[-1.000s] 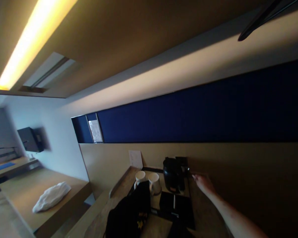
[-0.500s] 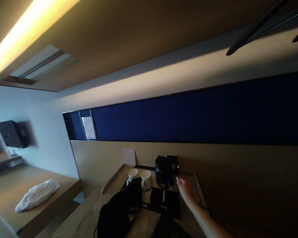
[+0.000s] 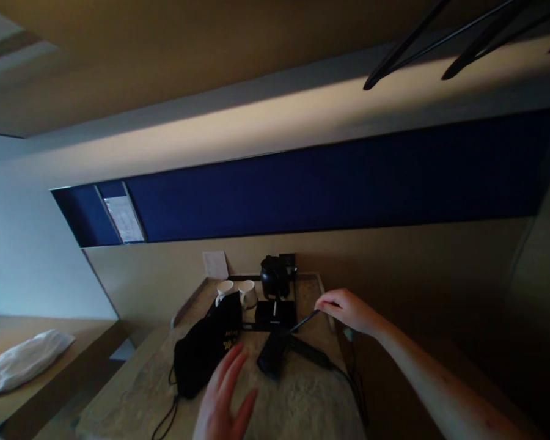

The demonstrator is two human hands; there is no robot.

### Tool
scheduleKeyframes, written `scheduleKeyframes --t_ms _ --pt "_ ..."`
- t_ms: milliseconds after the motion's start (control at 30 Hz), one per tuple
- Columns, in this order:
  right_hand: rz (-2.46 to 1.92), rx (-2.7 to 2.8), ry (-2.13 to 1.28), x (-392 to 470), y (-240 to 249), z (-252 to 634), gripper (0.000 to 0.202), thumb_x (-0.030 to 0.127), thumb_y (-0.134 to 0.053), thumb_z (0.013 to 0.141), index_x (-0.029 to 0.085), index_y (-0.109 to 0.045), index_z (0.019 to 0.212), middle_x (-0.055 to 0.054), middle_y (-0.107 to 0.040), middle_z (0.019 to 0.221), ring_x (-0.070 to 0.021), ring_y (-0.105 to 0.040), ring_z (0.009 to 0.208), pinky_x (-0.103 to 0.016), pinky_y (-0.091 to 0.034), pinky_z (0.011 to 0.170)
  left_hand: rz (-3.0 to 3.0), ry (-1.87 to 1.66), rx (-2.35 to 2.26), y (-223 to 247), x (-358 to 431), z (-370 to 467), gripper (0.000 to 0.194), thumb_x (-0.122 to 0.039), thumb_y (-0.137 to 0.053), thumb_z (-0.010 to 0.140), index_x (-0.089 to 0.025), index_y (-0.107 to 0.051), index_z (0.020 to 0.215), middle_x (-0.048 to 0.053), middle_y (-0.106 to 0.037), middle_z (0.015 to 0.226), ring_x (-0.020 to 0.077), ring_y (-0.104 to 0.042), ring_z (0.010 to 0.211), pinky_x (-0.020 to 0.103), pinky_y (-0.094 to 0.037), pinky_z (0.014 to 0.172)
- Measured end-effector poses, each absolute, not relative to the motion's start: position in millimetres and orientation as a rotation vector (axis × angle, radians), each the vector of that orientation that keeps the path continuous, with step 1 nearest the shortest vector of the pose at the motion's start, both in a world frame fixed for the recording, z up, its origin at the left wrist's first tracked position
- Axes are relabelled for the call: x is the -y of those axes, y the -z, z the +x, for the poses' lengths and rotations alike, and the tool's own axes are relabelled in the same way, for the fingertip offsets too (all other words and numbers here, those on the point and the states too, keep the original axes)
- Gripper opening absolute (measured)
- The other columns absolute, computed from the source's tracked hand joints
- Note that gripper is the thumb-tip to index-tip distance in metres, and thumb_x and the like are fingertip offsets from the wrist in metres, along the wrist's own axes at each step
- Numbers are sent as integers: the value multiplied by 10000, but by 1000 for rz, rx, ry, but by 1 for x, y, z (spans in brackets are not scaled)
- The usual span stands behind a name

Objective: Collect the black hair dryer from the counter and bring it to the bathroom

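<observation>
While the right arm is stretched forward across the table (image 3: pixel 297 397), the right hand (image 3: pixel 351 310) is held above its far right part, fingers pinched shut on a thin black cord (image 3: pixel 302 321). The cord is drawn taut from the fingertips down to a black appliance (image 3: pixel 275 354) lying flat on the stone-patterned top, and a thicker black cable is seen running from the appliance off the table's right edge. The left hand (image 3: pixel 224 397) is raised low in the foreground, palm flat and fingers spread open, nothing gripped, just beside a black drawstring bag (image 3: pixel 206 354). Its wrist is cut off by the lower border. What kind of appliance it is cannot be told in the dim light; only a dark, elongated body is made out. Behind it, a black tray (image 3: pixel 275 315) is set against the wall, with a black kettle (image 3: pixel 274 278) and two white mugs (image 3: pixel 236 292) at its left. Some yellow print on the bag is too blurred to be read.
</observation>
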State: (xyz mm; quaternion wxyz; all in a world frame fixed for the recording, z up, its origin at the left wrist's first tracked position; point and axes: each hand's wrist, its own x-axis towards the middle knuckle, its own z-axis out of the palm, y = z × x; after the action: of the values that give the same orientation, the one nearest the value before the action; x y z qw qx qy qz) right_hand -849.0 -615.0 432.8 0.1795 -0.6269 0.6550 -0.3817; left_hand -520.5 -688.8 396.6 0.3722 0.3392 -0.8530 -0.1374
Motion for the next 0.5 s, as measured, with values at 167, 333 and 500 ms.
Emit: scheduleKeyframes --t_ms 167,333,500 --pt "-1635 -1447 1329 581 -493 -782 338 512 -719 755 175 -728 758 -18 -698 716 -128 -600 671 -263 -456 667 643 1296 2174 -427 675 -611 469 -478 -504 819 -133 -673 1088 52 -656 703 199 -624 649 330 -517 618" --pt "-1074 -1306 1981 567 -517 -728 485 542 -884 493 188 -582 625 99 -427 463 -30 -254 405 -214 -139 405 581 1637 2009 -425 639 -621 416 -494 -660 708 -136 -657 920 -38 -478 616 105 -420 564 234 -337 552" --pt "-1195 -1107 1947 570 -544 -673 472 528 -891 537 201 -596 706 108 -386 503 -39 -274 431 -213 -191 423 346 1697 2002 -434 616 -618 149 -317 -640 720 -168 -630 724 41 -640 701 159 -544 665 277 -424 649"
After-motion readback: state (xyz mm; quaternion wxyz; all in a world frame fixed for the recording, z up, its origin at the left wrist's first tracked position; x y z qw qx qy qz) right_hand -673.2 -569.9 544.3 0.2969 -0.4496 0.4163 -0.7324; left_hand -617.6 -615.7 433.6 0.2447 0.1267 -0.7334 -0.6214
